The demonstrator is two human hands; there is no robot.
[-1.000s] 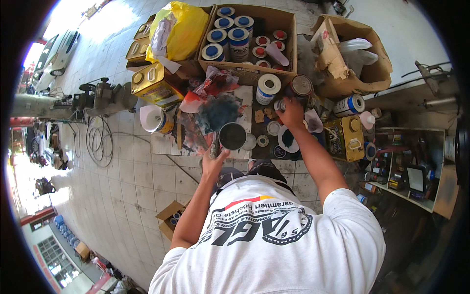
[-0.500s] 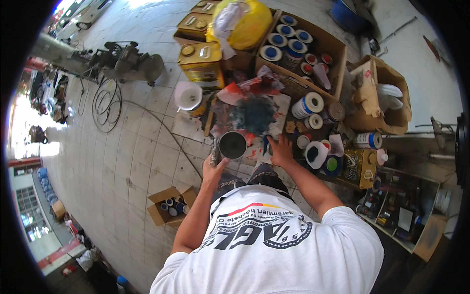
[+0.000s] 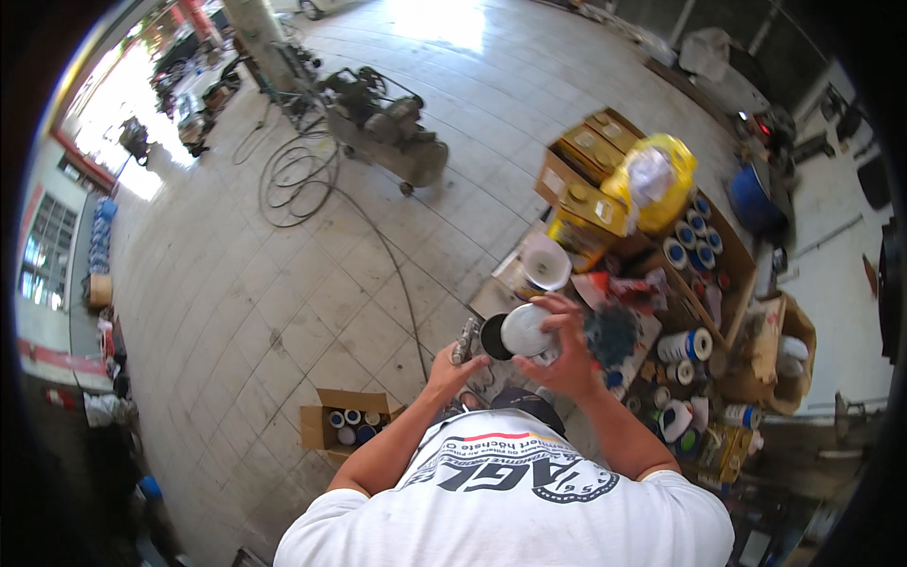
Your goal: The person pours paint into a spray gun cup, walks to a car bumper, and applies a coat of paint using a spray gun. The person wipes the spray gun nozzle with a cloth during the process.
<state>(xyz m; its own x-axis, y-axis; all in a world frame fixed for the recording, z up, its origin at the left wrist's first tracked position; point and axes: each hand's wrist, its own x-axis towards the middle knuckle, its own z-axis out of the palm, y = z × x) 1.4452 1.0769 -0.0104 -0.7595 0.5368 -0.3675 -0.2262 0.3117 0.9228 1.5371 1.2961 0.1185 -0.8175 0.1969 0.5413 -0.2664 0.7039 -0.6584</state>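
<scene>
My left hand (image 3: 452,373) is closed around a paint-smudged metal spray gun (image 3: 464,340). Beside the gun sits its open round cup (image 3: 492,336), dark inside. The right hand (image 3: 567,354) grips a white, round, lid-like piece (image 3: 525,329), fingers over its far edge and thumb below. This piece is tilted and overlaps the right side of the dark cup; whether the two touch I cannot tell. Just beyond, a white tub (image 3: 545,262) stands close to the raised fingers.
Right of my hands are a paint-stained board (image 3: 609,335), yellow tins (image 3: 590,206), a yellow bag (image 3: 652,184) and several paint cans (image 3: 685,346). A small carton of cans (image 3: 326,437) sits at lower left. A hose (image 3: 402,283) crosses the tiles from a compressor (image 3: 387,123).
My right hand has come up from beside the board with the white round piece and brought it over the dark cup. The view has turned left; my left hand keeps the spray gun.
</scene>
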